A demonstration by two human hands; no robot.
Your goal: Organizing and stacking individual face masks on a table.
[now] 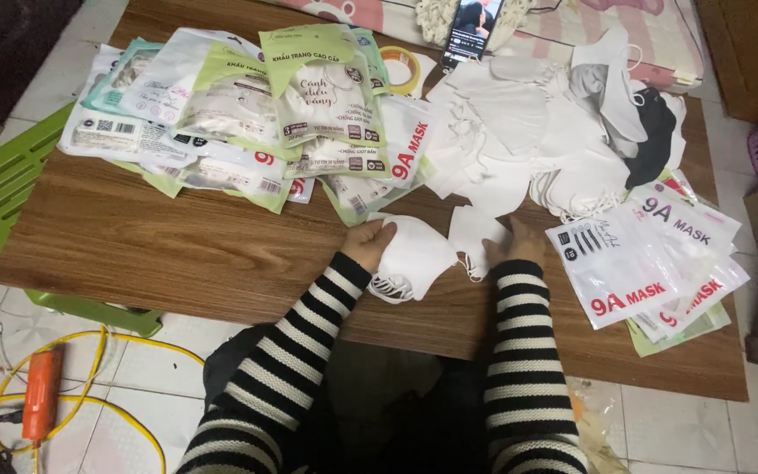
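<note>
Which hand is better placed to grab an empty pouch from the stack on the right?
Right, probably. The right hand rests on a white mask right beside the flat white pouches; the left hand grips another white mask farther away.

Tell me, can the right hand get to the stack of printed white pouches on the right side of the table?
Probably yes. The right hand rests on a white mask, and the stack of white pouches lies just beside it on the wooden table, with nothing standing between them.

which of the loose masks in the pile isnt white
The black mask at the right edge of the loose pile, near the table's far right side. Every other loose mask there is white.
</note>
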